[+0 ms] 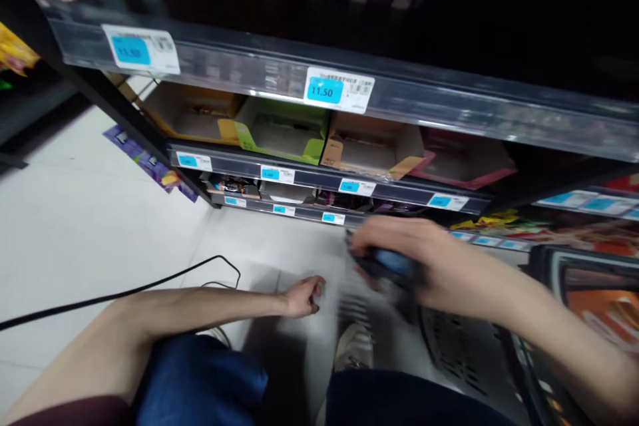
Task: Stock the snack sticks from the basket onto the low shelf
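In front of the shelf (pixel 224 68), a person's right hand (pixel 424 246) clamps a dark object (pixel 394 266), blurred, perhaps a handheld device. It is in hand; no shelf contact shows yet. The left hand (pixel 301 297), also before the shelf, curls its fingers together.

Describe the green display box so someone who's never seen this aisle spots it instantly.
Find the dark shelving unit ahead and look just under its wide price rail. Four open cardboard boxes sit side by side there; the green display box is second from the left. It alone is green, between a yellow-edged box and an orange-brown box.
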